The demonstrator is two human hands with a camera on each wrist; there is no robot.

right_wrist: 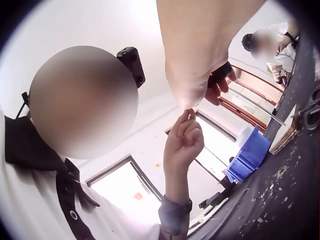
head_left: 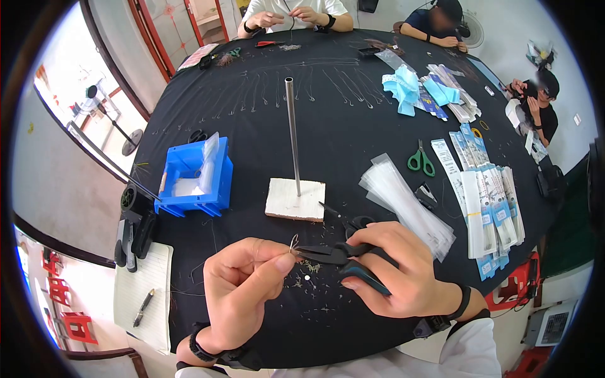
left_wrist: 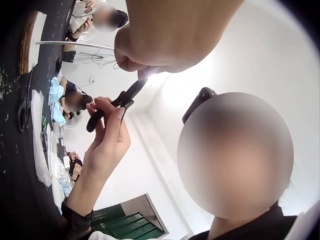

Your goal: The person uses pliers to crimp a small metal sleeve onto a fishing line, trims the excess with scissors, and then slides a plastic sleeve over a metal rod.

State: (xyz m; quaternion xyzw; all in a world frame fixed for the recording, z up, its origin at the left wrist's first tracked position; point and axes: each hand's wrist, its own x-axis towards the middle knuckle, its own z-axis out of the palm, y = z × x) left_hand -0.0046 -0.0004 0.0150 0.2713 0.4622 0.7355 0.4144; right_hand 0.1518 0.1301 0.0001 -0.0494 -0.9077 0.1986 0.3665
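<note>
The fingers of the left hand (head_left: 246, 286) pinched a small loop of thin wire (head_left: 293, 242) between the thumb and the finger beside it. The fingers of the right hand (head_left: 403, 274) were wrapped around the handles of some dark pliers (head_left: 341, 252). The tips of the pliers came right up to the left thumb, by the wire. I couldn't tell if the jaws had bitten it or only sat next to it.

The step looked like squeezing or bending the wire, I thought. To do that well, the left hand had to keep the loop very steady, with just a bit poking out. The thumb needed to stay out of the way of the jaws, because it was so close it could get nipped. A slow, soft squeeze seemed safest, since such thin wire could slip or bend wrong.

Under the hands, little scraps (head_left: 310, 268) lay on the black worktop (head_left: 252, 148). Just past them were black scissors (head_left: 360, 223) and a white block (head_left: 283, 200) with a metal rod (head_left: 292, 126) standing up in it. A blue bin (head_left: 222, 189) sat to the left, and clear sleeves (head_left: 403, 205) lay to the right. Far off, more bent wires (head_left: 265, 101) lay spread out.
</note>
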